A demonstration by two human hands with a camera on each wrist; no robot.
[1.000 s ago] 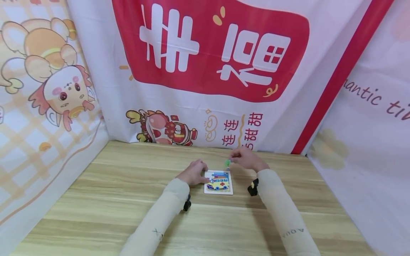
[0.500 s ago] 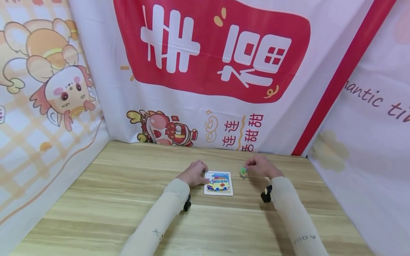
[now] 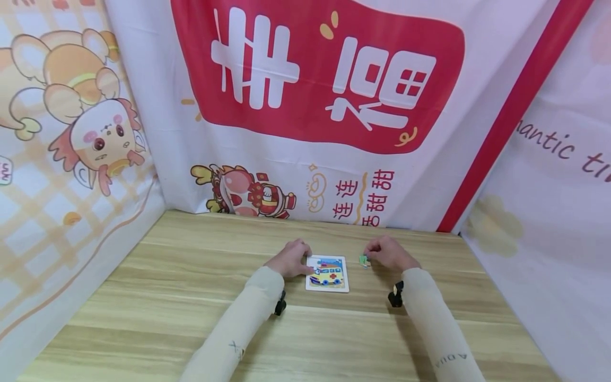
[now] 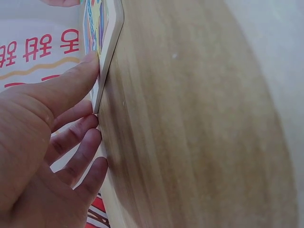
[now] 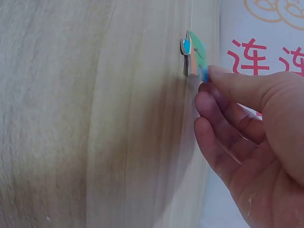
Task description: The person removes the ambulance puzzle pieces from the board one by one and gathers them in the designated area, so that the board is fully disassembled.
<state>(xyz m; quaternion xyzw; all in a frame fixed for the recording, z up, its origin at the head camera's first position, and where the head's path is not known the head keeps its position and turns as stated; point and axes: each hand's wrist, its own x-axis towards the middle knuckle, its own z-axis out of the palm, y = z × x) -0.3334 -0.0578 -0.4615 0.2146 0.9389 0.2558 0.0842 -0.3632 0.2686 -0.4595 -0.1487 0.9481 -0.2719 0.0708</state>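
In the head view a small white-framed jigsaw puzzle [image 3: 327, 287] with a yellow ambulance picture lies on the table. My left hand [image 3: 289, 258] rests at its upper left corner. The thumb lies straight over the frame's edge in the left wrist view, with the other fingers loosely bent beside the corner [image 4: 98, 105]. To the right of the puzzle, my right hand [image 3: 390, 253] pinches a green puzzle piece [image 3: 364, 260] between thumb and fingertips. The right wrist view shows this puzzle piece [image 5: 197, 53] tilted, close against the tabletop; whether a second piece lies under it I cannot tell.
The wood-grain table [image 3: 305, 339] spreads around both hands. A printed cloth [image 3: 315, 138] hangs along its back edge, with further cloths on the left [image 3: 95, 212] and right [image 3: 539, 254]. Black wrist cameras sit on both sleeves.
My right hand has moved right, away from the puzzle's upper right corner, and lowered the green piece toward the table; lately it has hardly shifted. The left hand stays put.
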